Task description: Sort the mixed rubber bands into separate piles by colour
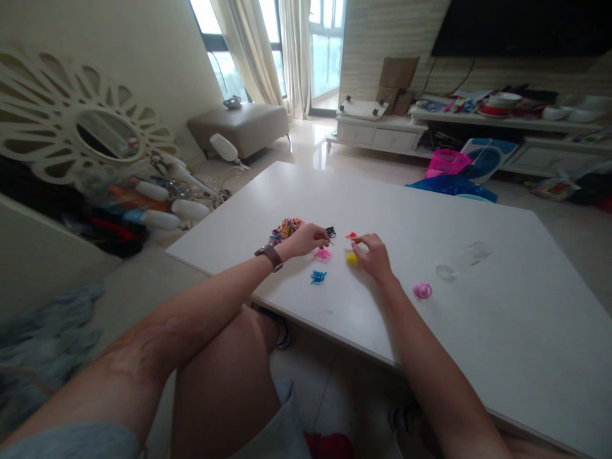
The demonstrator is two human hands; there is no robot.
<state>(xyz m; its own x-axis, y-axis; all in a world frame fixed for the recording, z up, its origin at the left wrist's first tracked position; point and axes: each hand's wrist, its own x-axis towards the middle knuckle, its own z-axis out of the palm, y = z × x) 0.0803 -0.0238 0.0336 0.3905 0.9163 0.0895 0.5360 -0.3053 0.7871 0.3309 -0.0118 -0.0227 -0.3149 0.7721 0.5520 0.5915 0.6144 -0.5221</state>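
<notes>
Home living room, where a television (521, 29) hung above a white cabinet (549, 158), cream curtains (248, 51) framed tall windows (327, 60), an ottoman (243, 124) stood near them

A round mirror (108, 134) in a white, petal-like frame (67, 124) stands at left, with a grey-beige ottoman (241, 126) beyond it. Pale curtains (246, 51) hang by bright windows (325, 57) at the back of the room. At right, a black screen (521, 29) hangs above a white cabinet (549, 159) topped with bowls (504, 99); a bright pink basket (447, 164) sits in front.

White table (516, 319) with multicoloured heap (285, 230), small single-colour piles (318, 277), pink lump (422, 291), clear container (477, 254)
</notes>
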